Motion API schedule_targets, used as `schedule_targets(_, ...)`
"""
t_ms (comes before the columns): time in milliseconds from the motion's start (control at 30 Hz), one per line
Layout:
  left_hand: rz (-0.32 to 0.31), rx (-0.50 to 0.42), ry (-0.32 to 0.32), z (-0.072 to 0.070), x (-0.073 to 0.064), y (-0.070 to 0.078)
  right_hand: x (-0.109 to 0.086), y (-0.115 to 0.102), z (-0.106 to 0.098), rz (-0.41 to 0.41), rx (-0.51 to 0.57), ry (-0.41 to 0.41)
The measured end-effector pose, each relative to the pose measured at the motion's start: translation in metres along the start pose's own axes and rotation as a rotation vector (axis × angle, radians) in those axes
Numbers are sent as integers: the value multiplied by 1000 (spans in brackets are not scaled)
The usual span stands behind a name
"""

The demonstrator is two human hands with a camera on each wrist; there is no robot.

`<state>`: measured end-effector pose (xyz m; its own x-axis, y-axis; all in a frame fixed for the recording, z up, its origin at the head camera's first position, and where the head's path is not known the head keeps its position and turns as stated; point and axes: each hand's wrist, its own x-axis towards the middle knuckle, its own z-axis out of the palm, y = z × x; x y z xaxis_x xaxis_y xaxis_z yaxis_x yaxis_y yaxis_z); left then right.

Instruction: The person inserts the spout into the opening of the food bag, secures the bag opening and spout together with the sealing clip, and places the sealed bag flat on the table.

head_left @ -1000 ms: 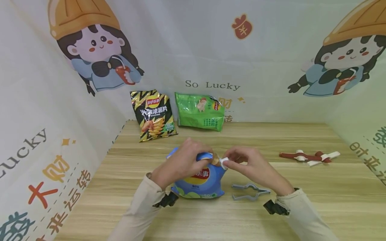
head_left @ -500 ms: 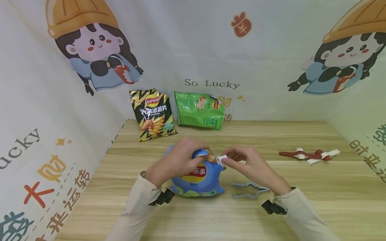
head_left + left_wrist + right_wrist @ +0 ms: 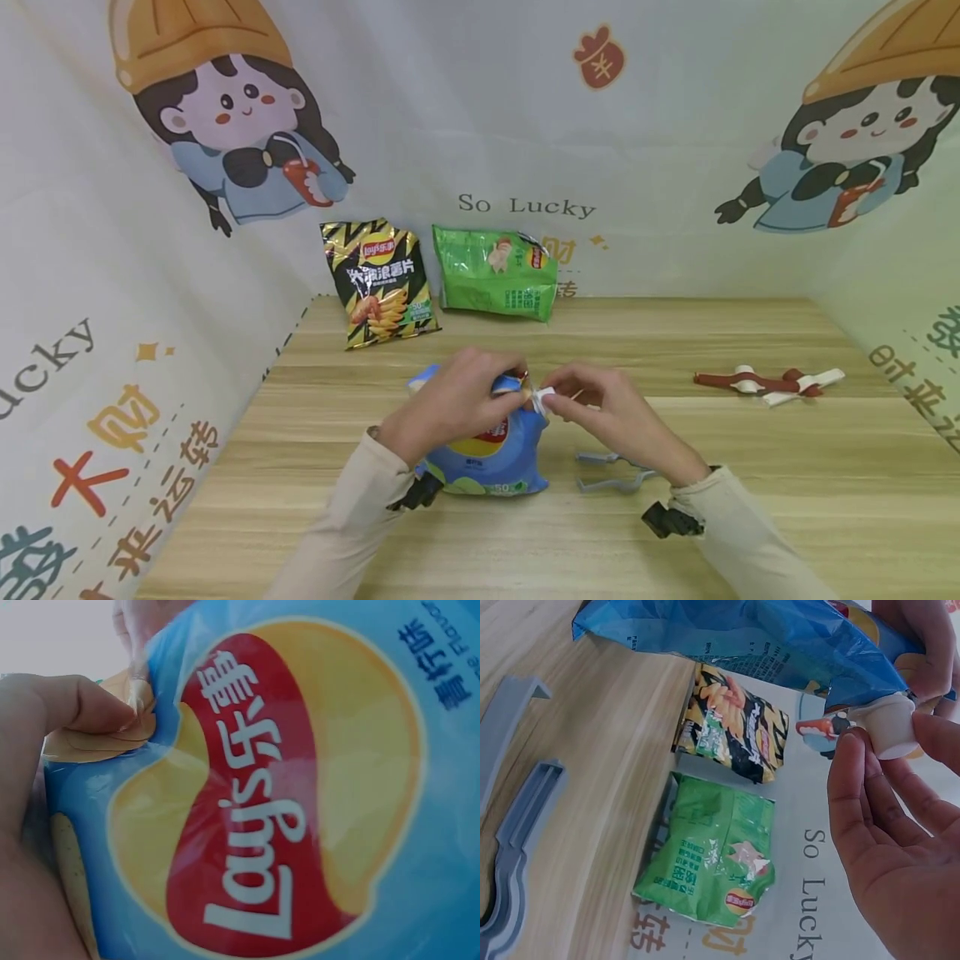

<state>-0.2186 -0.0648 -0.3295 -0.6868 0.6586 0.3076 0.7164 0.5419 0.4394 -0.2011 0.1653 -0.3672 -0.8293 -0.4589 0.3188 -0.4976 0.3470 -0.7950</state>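
Head view: blue chip bag (image 3: 495,462) is gripped up top by left hand (image 3: 456,406), white cap (image 3: 892,729) pinched by right hand (image 3: 609,410).

Even light fills the head view; in the dimmer left wrist view, the blue bag (image 3: 247,795) shines faintly.

Clip (image 3: 529,810) on table (image 3: 487,550), right of chip bag (image 3: 487,467); two packets (image 3: 487,275) behind.
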Motion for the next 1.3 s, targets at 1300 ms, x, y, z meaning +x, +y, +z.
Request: schedule_targets(1300,49,-81,-64,-2,-2,0,0,5,8,66,214,-49)
